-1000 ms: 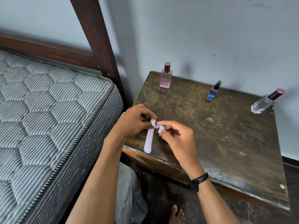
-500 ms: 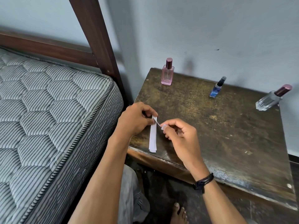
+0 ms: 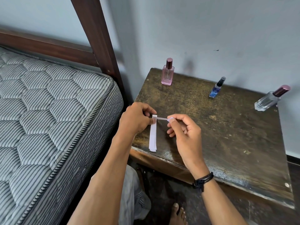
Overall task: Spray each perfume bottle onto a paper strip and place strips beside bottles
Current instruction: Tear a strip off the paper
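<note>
White paper strips (image 3: 153, 135) hang pinched in the left hand (image 3: 135, 118) — the right hand (image 3: 183, 130) pinches one strip's (image 3: 162, 118) far end, drawn rightward.

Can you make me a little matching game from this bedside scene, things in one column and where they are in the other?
Things:
1. pink bottle
2. blue bottle
3. clear bottle
4. stack of paper strips

Places:
A. at the table's far right edge
B. pinched in the left hand
C. far left corner of the table
D. between the other two bottles

Pairs: 1-C, 2-D, 3-A, 4-B
</note>
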